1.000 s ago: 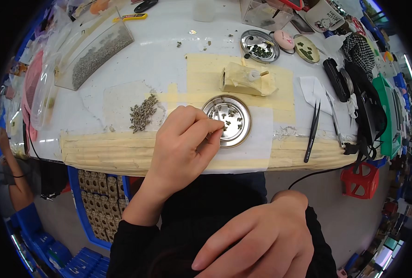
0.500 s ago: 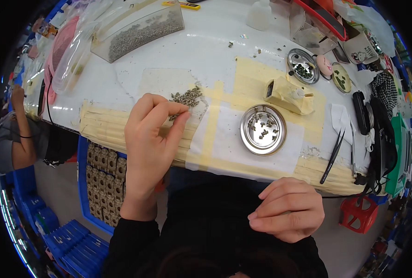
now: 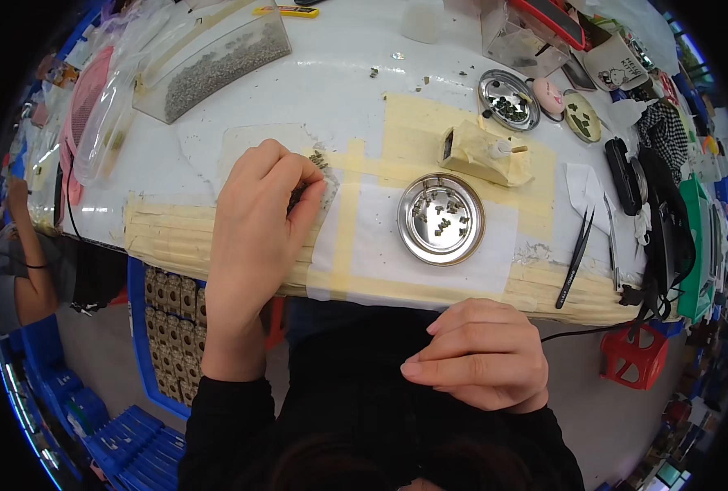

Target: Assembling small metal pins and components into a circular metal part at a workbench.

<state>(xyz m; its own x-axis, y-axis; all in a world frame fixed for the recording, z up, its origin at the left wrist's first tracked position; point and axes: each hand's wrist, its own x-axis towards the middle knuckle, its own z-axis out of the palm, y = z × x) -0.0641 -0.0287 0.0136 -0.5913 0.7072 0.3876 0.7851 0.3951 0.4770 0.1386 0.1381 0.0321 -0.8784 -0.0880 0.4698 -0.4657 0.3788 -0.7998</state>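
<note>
My left hand point(image 3: 257, 217) reaches over a small pile of greyish-green metallic bits point(image 3: 318, 159), thumb and forefinger pinched together. The hand covers most of the pile, and I cannot make out what is between the fingertips. In front of the table edge, my right hand point(image 3: 486, 352) is curled, its fingers against each other; whatever it may hold is hidden. Between and beyond the hands stands a round shiny metal dish point(image 3: 410, 241) with several similar small bits inside. It rests on a white sheet point(image 3: 364, 270) taped to the table.
Behind the dish sits a tape-wrapped block point(image 3: 482, 151). Black tweezers point(image 3: 575, 262) lie at the right, near a black case point(image 3: 623, 176). Another metal dish point(image 3: 488, 96) holds dark green pieces. A clear bin point(image 3: 225, 69) of grey granules stands far left; a blue tray point(image 3: 140, 344) is below.
The whole view has shifted, so the table's things appear farther left. My left hand has moved further over the pile and hides more of it. My right hand keeps its curled shape.
</note>
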